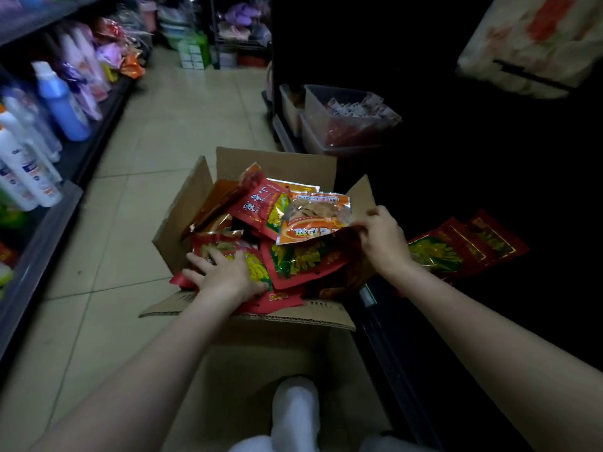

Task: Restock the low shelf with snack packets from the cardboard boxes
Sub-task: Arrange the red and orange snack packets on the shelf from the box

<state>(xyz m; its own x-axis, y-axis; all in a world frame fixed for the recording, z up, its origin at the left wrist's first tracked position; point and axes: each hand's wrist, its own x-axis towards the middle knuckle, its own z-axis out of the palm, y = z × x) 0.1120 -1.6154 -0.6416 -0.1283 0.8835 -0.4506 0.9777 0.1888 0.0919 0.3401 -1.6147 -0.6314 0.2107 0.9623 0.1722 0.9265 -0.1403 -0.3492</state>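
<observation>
Hidden, cropped or unreadable, as I logged it:

- Low shelf [368, 296], right: interior almost wholly black; I could not tell its depth or back wall.
- Red packets [463, 246] lying on it: far ends lost in the dark.
- Right hand [383, 238]: fingertips tucked behind the packet [315, 218] it pinched; print on the packet unreadable to me.
- Left hand [222, 277]: palm side and what lay beneath it hidden.
- Cardboard box [277, 163]: bottom buried under packets.
- Bottles [62, 102], far left: blurred, labels illegible, some cut by the edge.
- Pale bag [535, 44], top right: blurred and cropped.
</observation>
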